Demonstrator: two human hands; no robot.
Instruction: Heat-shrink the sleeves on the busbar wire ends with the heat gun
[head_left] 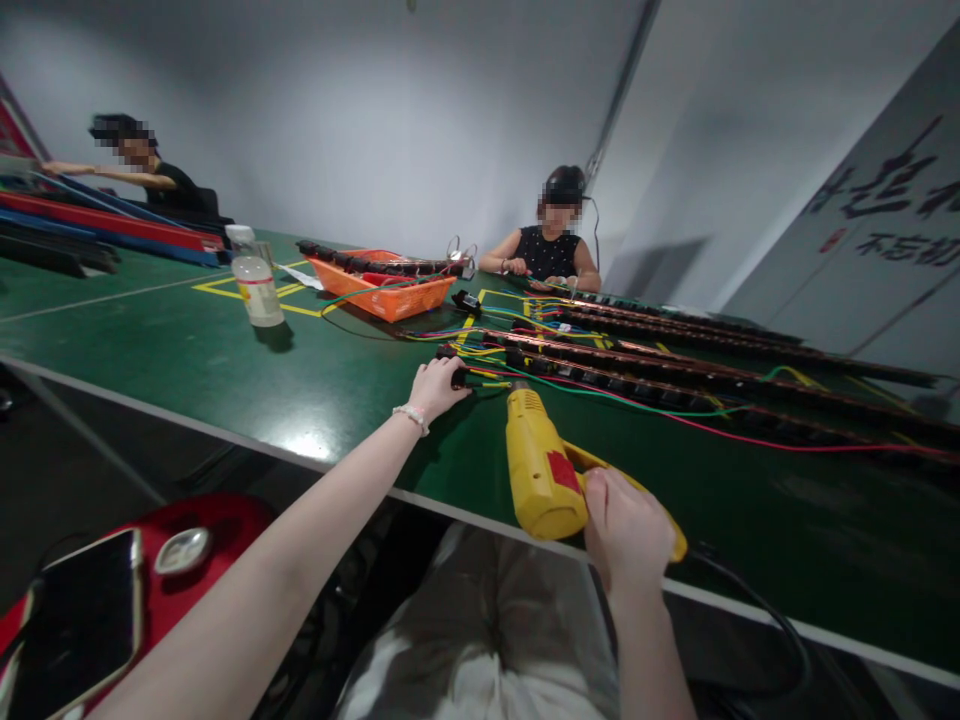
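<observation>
My right hand (628, 522) is closed round the handle of a yellow heat gun (534, 455) with a red patch on its body. The nozzle points away from me, close to several thin coloured wires (487, 384). These wires run into a small black connector (459, 377), which the fingers of my left hand (437, 388) grip just above the green table. Part of the connector is hidden by those fingers. Right of it lie long dark strips (600, 378) with copper-coloured parts and loose wires.
An orange basket (390, 298) holding another dark strip stands beyond my left hand. Left of it is a bottle (256, 285). One person (551, 250) sits across the green table (187, 350), another (169, 185) at far left. A phone (82, 620) lies on a red stool (217, 510).
</observation>
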